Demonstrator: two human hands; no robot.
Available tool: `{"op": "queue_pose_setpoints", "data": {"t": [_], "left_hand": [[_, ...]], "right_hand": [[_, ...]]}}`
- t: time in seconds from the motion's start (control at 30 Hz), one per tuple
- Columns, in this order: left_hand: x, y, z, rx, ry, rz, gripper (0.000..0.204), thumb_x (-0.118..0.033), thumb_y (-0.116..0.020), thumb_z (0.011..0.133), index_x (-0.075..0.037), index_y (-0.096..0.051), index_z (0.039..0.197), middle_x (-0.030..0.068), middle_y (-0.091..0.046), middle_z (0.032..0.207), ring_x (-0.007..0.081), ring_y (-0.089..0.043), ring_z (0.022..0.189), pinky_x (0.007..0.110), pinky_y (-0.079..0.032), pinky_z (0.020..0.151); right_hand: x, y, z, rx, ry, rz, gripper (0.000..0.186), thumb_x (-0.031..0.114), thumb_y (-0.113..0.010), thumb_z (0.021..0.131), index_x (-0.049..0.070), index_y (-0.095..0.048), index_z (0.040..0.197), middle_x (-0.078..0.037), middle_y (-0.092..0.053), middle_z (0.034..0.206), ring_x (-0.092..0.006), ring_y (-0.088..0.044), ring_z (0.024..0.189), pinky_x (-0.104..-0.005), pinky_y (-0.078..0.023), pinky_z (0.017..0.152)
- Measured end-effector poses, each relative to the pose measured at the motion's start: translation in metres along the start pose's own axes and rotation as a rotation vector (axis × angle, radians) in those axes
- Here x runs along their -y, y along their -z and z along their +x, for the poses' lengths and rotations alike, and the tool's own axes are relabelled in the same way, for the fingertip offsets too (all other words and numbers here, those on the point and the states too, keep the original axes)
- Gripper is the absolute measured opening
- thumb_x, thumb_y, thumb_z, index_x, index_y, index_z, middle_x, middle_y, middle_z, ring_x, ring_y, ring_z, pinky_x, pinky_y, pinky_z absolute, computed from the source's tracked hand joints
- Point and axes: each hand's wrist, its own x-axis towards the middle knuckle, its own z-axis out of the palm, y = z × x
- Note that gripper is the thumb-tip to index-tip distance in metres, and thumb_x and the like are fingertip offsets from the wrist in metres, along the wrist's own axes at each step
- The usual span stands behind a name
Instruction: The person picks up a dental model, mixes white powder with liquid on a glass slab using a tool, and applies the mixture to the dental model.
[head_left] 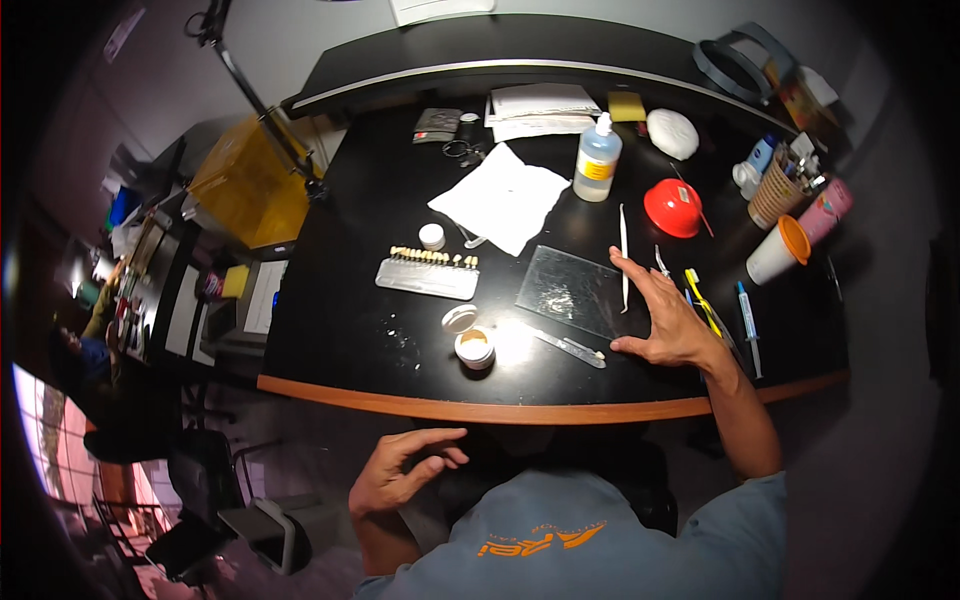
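My right hand (672, 318) spans the right side of a dark glass slab (568, 290) lying on the table. Its fingers are spread, the fingertips by the slab's far corner and the thumb by its near corner; whether they press on it I cannot tell. A thin white instrument (624, 262) lies beside the fingertips. My left hand (405, 468) is in front of the table edge, fingers apart and nothing in it. Near the slab are an open white jar (474, 349) with yellowish contents, a clear slim tool (570, 348) and a shade guide (428, 277) with tooth-coloured tabs.
A white cloth (500, 198), a clear bottle (597, 165) and a red bowl (674, 208) stand farther back. To the right are a yellow toothbrush (702, 300), a blue syringe (748, 318) and a white cup (775, 255) with an orange rim. A lamp arm (255, 100) rises at left.
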Motion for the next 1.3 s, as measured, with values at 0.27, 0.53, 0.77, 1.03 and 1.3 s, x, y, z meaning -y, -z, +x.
{"op": "queue_pose_setpoints", "data": {"t": [0.27,0.53,0.77,1.03,1.3], "left_hand": [[0.009,0.008,0.003,-0.482,-0.145,-0.082,0.031,-0.019,-0.065,0.108,0.008,-0.071,0.122,0.0118,-0.073,0.088,0.013,-0.069,0.08,0.024,-0.052,0.072],[0.014,0.0,0.005,-0.58,-0.139,-0.124,0.022,-0.012,-0.066,0.107,0.005,-0.075,0.118,0.0064,-0.073,0.085,0.0074,-0.064,0.077,0.021,-0.046,0.069],[0.013,0.029,0.012,-0.73,-0.204,-0.054,0.016,-0.007,-0.065,0.105,0.003,-0.075,0.112,0.002,-0.067,0.077,0.0052,-0.058,0.069,0.02,-0.04,0.063],[0.03,0.061,0.032,-0.731,-0.147,0.041,0.013,-0.004,-0.065,0.107,0.004,-0.074,0.113,-0.0033,-0.059,0.078,0.0027,-0.051,0.069,0.019,-0.038,0.063],[0.034,0.058,0.03,-0.703,-0.14,0.07,0.012,-0.001,-0.067,0.106,0.005,-0.074,0.113,-0.0089,-0.048,0.076,-0.0001,-0.039,0.069,0.021,-0.029,0.062]], "right_hand": [[-0.005,0.006,-0.009,0.04,-0.006,0.137,0.111,0.016,-0.093,0.076,0.009,-0.033,0.168,-0.015,-0.035,0.176,-0.0365,-0.037,0.16,-0.0644,-0.024,0.13],[0.007,0.021,-0.012,0.11,-0.029,-0.019,0.115,0.028,-0.096,0.074,0.011,-0.033,0.169,-0.015,-0.039,0.174,-0.0364,-0.036,0.161,-0.0673,-0.021,0.13],[0.033,-0.002,-0.033,-0.418,-0.031,-0.161,0.029,0.016,-0.064,0.105,-0.002,-0.076,0.124,-0.019,-0.079,0.114,-0.0335,-0.074,0.109,-0.0425,-0.048,0.095],[0.034,-0.033,-0.036,-0.486,-0.171,-0.278,0.019,0.012,-0.068,0.103,0.001,-0.079,0.112,-0.01,-0.063,0.078,-0.0281,-0.059,0.072,-0.0415,-0.042,0.073],[0.038,-0.047,-0.045,-0.456,-0.204,-0.385,0.025,0.018,-0.073,0.101,0.003,-0.079,0.12,-0.007,-0.061,0.081,-0.0237,-0.058,0.08,-0.0398,-0.043,0.076]]}}
